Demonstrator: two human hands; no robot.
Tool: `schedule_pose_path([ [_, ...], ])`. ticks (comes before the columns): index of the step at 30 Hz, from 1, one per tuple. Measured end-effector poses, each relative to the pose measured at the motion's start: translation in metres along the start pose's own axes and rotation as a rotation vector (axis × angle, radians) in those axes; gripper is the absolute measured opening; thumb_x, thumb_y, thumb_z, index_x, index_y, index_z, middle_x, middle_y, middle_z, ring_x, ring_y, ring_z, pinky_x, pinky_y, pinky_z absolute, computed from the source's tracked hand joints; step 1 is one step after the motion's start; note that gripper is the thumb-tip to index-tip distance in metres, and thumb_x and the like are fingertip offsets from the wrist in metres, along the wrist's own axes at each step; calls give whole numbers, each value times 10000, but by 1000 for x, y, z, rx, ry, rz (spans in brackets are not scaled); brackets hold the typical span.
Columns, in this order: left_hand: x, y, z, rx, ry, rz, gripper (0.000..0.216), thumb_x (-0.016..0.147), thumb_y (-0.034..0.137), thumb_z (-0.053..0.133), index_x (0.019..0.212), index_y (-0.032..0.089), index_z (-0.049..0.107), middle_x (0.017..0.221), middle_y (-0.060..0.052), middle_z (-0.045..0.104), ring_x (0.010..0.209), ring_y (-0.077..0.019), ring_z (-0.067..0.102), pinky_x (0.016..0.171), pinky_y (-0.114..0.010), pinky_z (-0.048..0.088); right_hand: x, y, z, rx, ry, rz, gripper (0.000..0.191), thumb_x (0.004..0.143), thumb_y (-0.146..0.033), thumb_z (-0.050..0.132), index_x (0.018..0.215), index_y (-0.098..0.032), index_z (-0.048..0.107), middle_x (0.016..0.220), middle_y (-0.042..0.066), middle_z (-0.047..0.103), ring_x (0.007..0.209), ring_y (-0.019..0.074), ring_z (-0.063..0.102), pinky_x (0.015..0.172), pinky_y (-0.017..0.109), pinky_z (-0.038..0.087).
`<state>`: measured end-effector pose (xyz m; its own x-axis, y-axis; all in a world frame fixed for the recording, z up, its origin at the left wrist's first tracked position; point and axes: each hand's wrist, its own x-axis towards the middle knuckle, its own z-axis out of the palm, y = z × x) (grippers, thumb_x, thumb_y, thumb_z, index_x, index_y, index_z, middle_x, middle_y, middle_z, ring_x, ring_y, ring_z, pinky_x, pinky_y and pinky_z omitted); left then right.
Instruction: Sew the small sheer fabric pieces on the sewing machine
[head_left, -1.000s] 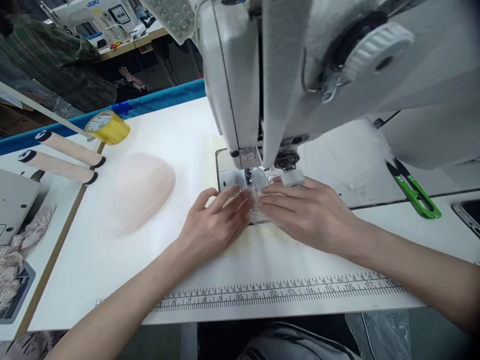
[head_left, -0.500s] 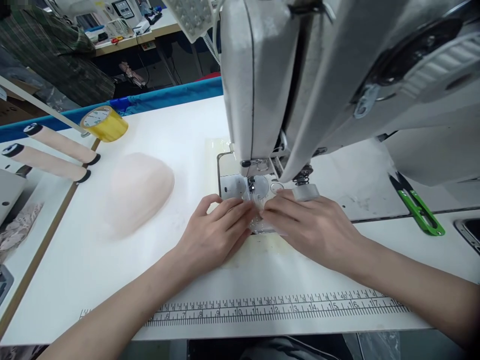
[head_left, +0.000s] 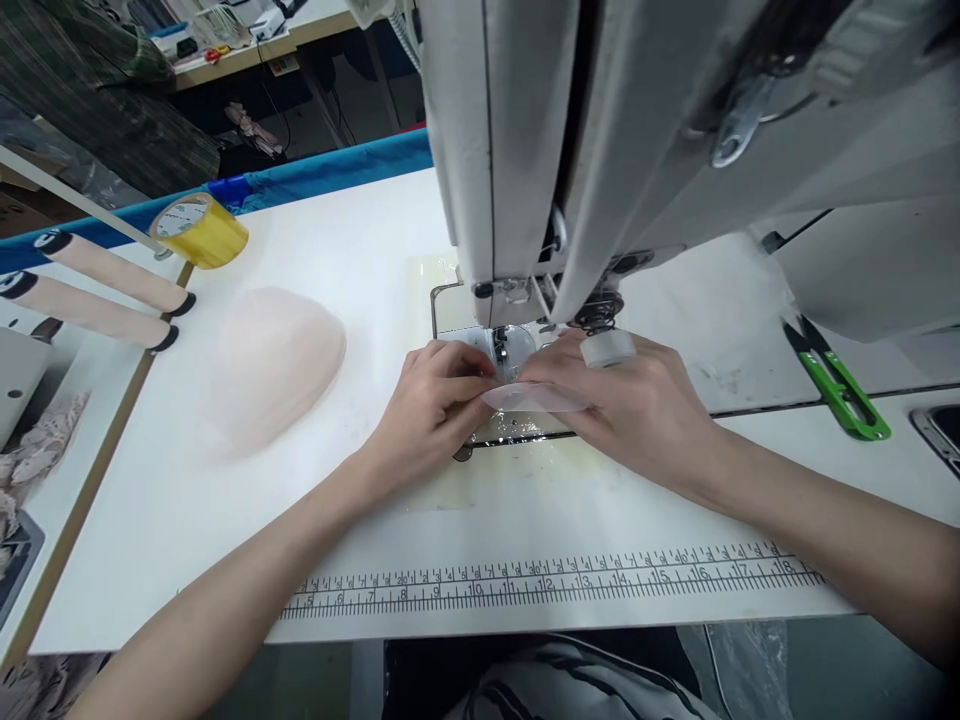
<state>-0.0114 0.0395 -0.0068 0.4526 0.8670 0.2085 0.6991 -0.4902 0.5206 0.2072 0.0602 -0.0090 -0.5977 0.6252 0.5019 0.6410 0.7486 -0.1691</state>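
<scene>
Just in front of the sewing machine's needle area (head_left: pixel 500 345), a small sheer, whitish piece of fabric (head_left: pixel 534 398) stretches between my two hands. My left hand (head_left: pixel 420 412) is closed, with thumb and fingertips pinching its left end. At the other end my right hand (head_left: pixel 637 415) is closed on the piece too, its fingers partly hidden behind the machine's white round knob (head_left: pixel 607 348). Beneath them lies the shiny metal needle plate (head_left: pixel 514 430). A pale pink sheer fabric piece (head_left: pixel 274 365) rests on the white table to the left of my hands.
Yellow tape (head_left: pixel 202 232) stands at the back left, beside two pale thread spools (head_left: pixel 112 270). Green thread snips (head_left: pixel 840 390) lie on the right. A printed ruler (head_left: pixel 480 590) runs along the table's front edge. Across the room is a person in dark plaid (head_left: pixel 90 90).
My left fingers have gone from lying flat near the needle to a pinch. The whitish fabric piece now shows between my hands, slightly raised. The camera view has shifted a little.
</scene>
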Motion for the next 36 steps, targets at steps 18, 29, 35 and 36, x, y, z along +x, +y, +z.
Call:
schedule_pose_path([
  [18, -23, 14, 4, 639, 73, 372, 318, 928, 176, 554, 1242, 195, 601, 1238, -112, 665, 1261, -274, 547, 972, -441, 376, -4, -4, -4, -44, 17, -281, 240, 869, -26, 525, 855, -168, 719, 953, 38, 756, 883, 170, 705, 1017, 393, 507],
  [29, -19, 9, 3, 632, 87, 389, 312, 932, 192, 551, 1239, 184, 610, 1203, -105, 684, 1261, -289, 548, 992, -467, 371, -4, -4, -5, -77, 15, -289, 291, 869, -7, 462, 845, -171, 701, 962, 36, 755, 869, 161, 700, 986, 393, 520],
  [35, -15, 6, 2, 623, 92, 378, 306, 947, 193, 521, 1241, 189, 610, 1203, -104, 685, 1278, -256, 535, 1012, -465, 356, -1, -3, -2, -105, 30, -283, 333, 865, 8, 435, 821, -193, 697, 904, 19, 758, 806, 151, 697, 955, 371, 527],
  [36, -13, 5, 2, 629, 92, 374, 305, 952, 199, 515, 1243, 195, 608, 1212, -104, 681, 1281, -249, 533, 1016, -463, 354, 0, -2, -2, -114, 26, -282, 340, 860, 16, 432, 829, -194, 697, 896, 19, 758, 807, 152, 696, 953, 368, 526],
])
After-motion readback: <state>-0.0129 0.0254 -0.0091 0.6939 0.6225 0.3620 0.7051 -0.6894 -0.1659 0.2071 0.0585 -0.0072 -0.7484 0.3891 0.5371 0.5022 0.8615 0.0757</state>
